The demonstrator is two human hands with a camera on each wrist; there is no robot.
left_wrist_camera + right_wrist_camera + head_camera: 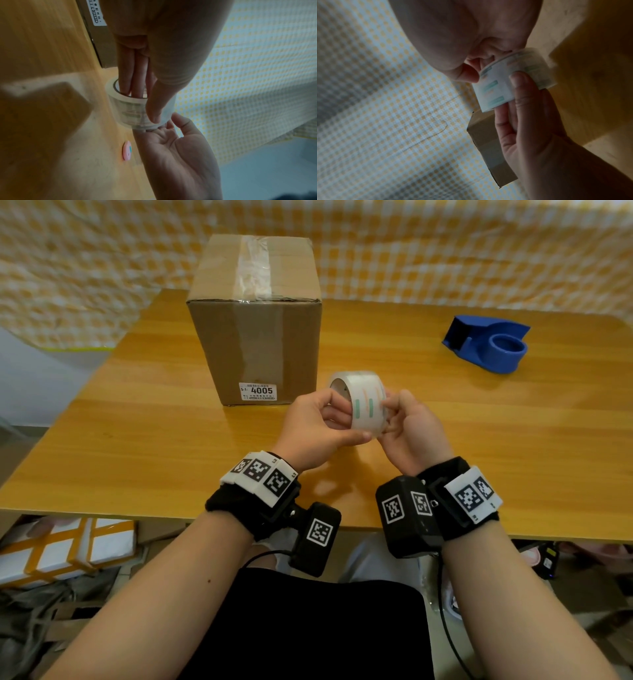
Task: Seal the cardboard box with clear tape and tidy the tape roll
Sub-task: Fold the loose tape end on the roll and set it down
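A roll of clear tape (364, 402) is held above the table in front of the cardboard box (255, 337). My left hand (349, 419) grips it, fingers (132, 83) pushed into the core and thumb pressed on the outer wrap (126, 109). My right hand (394, 412) pinches the roll's right edge with curled fingers (471, 73). In the right wrist view the roll (496, 88) shows green and orange marks. The box stands upright, a strip of clear tape (255, 268) running across its top, a white 4005 label low on its front.
A blue tape dispenser (489, 344) with no roll in it sits at the table's far right. A small pink round thing (127, 150) lies on the wooden table (137, 422). A yellow checked cloth (445, 251) hangs behind. Boxes and clutter lie on the floor at left.
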